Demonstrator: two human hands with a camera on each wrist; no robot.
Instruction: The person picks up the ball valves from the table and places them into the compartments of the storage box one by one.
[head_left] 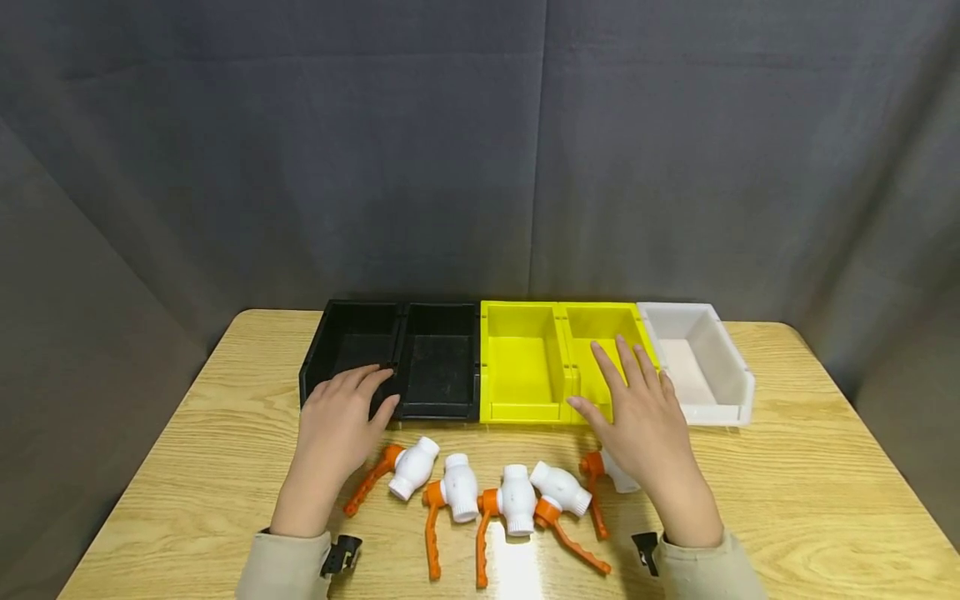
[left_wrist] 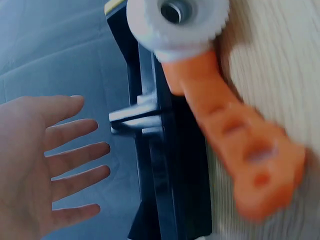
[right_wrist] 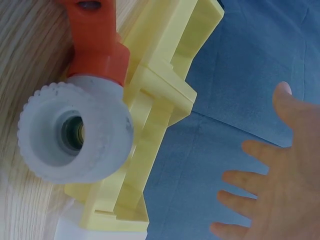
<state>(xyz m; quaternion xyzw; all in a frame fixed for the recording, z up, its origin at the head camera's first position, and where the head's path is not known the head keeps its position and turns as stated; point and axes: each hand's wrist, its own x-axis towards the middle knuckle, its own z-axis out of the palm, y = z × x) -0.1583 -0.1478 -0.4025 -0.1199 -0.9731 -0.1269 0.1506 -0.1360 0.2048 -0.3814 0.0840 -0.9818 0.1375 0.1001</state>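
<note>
Several white valves with orange handles lie in a row on the table, among them a leftmost valve (head_left: 414, 468), a middle valve (head_left: 517, 500) and a rightmost valve partly hidden by the right forearm. My left hand (head_left: 345, 417), fingers spread and holding nothing, is over the front of the black bins. The right hand (head_left: 641, 404) hovers, fingers apart and empty, over the front of the right yellow bin. The left wrist view shows the left hand (left_wrist: 55, 160) beside a valve's orange handle (left_wrist: 235, 135); in the right wrist view the right hand (right_wrist: 275, 175) is apart from a valve (right_wrist: 75, 130).
Along the back of the wooden table (head_left: 202, 433) stand two black bins (head_left: 438, 367), two yellow bins (head_left: 521, 367) and a white bin (head_left: 693, 367), side by side. A grey curtain (head_left: 420, 150) hangs behind them.
</note>
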